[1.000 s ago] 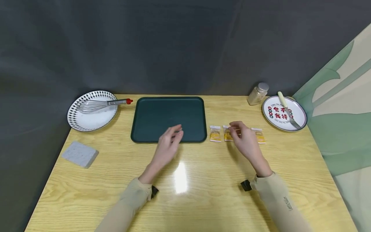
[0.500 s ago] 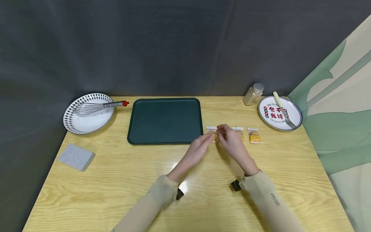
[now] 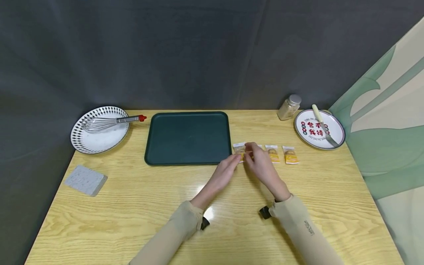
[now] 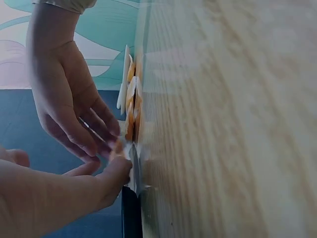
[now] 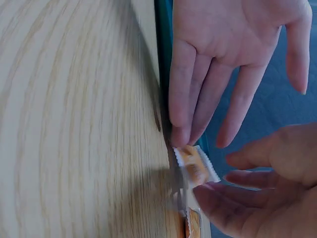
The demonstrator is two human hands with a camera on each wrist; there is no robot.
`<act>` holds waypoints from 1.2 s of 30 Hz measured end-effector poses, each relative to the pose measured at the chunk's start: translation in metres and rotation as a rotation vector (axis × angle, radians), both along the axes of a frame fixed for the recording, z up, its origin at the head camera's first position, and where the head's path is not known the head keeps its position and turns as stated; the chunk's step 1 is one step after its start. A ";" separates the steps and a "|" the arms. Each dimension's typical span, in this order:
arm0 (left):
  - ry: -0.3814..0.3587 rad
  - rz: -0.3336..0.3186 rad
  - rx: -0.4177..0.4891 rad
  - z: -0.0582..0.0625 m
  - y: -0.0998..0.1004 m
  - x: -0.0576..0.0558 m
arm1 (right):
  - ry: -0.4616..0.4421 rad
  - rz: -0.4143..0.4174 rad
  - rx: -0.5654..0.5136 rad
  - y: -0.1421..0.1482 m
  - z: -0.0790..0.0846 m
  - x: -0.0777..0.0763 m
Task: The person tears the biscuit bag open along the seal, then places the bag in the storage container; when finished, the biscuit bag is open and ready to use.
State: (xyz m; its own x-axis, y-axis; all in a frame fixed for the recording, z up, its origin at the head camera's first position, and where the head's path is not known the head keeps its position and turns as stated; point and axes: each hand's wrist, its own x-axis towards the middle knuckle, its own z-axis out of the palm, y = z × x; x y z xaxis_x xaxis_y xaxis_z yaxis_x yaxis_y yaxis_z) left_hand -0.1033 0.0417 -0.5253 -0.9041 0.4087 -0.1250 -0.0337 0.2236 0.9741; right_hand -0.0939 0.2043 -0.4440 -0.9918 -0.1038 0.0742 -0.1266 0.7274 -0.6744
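Observation:
A small clear-and-yellow wrapped snack packet (image 3: 239, 148) lies at the left end of a row, just right of the dark green tray (image 3: 188, 140). My left hand (image 3: 223, 175) has its straight fingers at this packet's left side; in the right wrist view the fingertips meet the edge of the tilted packet (image 5: 195, 166). From the other side my right hand (image 3: 263, 169) reaches over the row, its fingers loosely bent, a fingertip against the same packet. A second packet is mostly hidden beneath the right hand. Further right lie another packet (image 3: 272, 154) and the end packet (image 3: 290, 156).
On the left, a patterned plate (image 3: 99, 141) carries a whisk (image 3: 127, 119), with a grey sponge-like block (image 3: 86, 180) in front. A lidded jar (image 3: 289, 107) and a plate (image 3: 308, 138) bearing a small spatula-like utensil (image 3: 326, 132) stand at the back right.
My left hand has moved right from the tray's front edge to the leftmost packet. My right hand has shifted left along the row. The leftmost packet now sits slightly turned.

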 end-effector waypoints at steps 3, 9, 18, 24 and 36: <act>-0.009 0.014 0.081 0.025 -0.008 0.011 | 0.000 -0.040 -0.080 -0.001 0.002 0.002; -0.121 0.012 0.287 0.072 -0.021 0.030 | 0.030 -0.080 -0.159 -0.004 0.006 0.005; -0.129 0.055 0.332 0.072 -0.033 0.039 | 0.009 -0.061 -0.248 -0.008 0.003 0.012; -0.064 0.141 0.346 0.067 -0.044 0.031 | -0.072 -0.076 -0.452 -0.010 0.005 0.021; -0.033 0.210 0.370 0.067 -0.051 0.011 | -0.192 -0.029 -0.597 -0.029 0.014 0.036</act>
State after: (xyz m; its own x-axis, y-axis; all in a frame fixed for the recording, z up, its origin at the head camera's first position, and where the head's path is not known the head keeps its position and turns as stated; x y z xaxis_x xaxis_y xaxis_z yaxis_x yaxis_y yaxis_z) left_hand -0.0921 -0.0091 -0.4581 -0.9705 0.2384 -0.0349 -0.0737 -0.1557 0.9851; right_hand -0.0578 0.1758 -0.4300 -0.9950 -0.0726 -0.0684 0.0509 0.2197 -0.9742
